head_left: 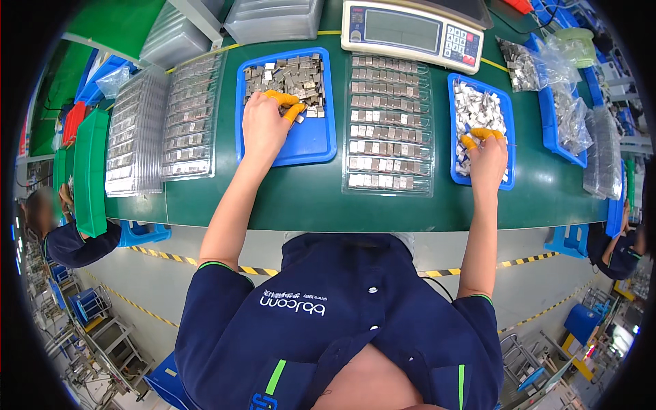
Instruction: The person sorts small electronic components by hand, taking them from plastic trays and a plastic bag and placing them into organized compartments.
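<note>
My left hand [268, 123], with yellow finger cots on thumb and fingertips, reaches into a blue tray [301, 145] of small grey metal pieces [290, 76]. Its covered tips are drawn together at the near edge of the heap; what lies between them is too small to make out. On the right, my right hand [488, 158] wears the same cots and dips into a smaller blue tray [508, 113] of small white-and-silver pieces [476, 106]. Those fingers are pinched down among the pieces, their tips partly hidden. Between both trays lies a clear plastic blister tray [388, 130] with rows of metal pieces.
A white digital scale [410, 34] stands at the back. Stacked filled blister trays [137, 133] are at left beside a green bin [91, 171]. Bagged parts [570, 119] rest in a blue bin at right. Other people [78, 242] sit at both sides.
</note>
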{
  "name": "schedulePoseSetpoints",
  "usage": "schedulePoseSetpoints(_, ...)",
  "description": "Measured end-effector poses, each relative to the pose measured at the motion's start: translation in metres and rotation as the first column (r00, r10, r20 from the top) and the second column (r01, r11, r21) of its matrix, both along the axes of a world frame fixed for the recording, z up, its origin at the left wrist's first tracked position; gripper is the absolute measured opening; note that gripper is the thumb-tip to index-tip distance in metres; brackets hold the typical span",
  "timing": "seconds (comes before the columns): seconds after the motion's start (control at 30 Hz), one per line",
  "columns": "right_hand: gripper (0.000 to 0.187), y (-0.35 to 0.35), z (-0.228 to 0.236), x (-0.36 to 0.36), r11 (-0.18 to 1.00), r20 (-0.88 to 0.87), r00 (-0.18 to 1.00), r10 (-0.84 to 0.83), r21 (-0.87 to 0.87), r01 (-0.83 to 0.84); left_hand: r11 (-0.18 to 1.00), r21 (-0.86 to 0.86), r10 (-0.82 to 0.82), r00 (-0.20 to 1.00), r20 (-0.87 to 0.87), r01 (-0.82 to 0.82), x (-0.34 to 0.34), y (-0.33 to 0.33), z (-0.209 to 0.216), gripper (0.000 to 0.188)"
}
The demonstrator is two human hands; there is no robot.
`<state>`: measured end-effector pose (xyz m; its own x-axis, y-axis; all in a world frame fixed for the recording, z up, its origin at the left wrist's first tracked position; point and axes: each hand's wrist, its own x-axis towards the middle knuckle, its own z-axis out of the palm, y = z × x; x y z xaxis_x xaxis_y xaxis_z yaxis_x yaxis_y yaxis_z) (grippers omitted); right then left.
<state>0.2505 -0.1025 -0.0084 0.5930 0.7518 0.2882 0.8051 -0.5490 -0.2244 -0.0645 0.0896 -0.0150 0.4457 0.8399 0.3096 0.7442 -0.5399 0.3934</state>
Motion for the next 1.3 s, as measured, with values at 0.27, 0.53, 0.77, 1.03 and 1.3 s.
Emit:
schedulePoseSetpoints(0.27, 0.021, -0.01, 0.016, -0.01, 0.862, -0.548, 0.826, 0.13, 0.474, 0.179, 0.817, -0.57, 0.31, 0.762, 0.569, 0.093, -0.006, -0.012, 0.018, 0.017)
schedulePoseSetpoints(0.53, 0.023, 0.001, 0.037, -0.062, 0.811, -0.729, 0.474, 0.495, 0.583, 0.049, 0.629, -0.622, 0.374, 0.52, 0.768, 0.467, 0.017, -0.048, 0.037, 0.029)
schedulePoseSetpoints(0.77, 0.02, 0.017, 0.052, -0.109, 0.753, -0.569, 0.56, 0.602, 0.638, -0.161, 0.511, -0.571, 0.316, 0.477, 0.82, 0.643, 0.046, -0.089, 0.051, 0.028)
schedulePoseSetpoints(1.03, 0.023, 0.013, 0.053, -0.108, 0.796, -0.607, 0.548, 0.576, 0.569, -0.207, 0.522, -0.605, 0.268, 0.559, 0.785, 0.6, 0.049, -0.096, 0.041, 0.025)
schedulePoseSetpoints(1.3, 0.023, 0.01, 0.047, -0.109, 0.784, -0.519, 0.616, 0.592, 0.55, -0.289, 0.552, -0.559, 0.226, 0.535, 0.814, 0.618, 0.052, -0.101, 0.037, 0.023)
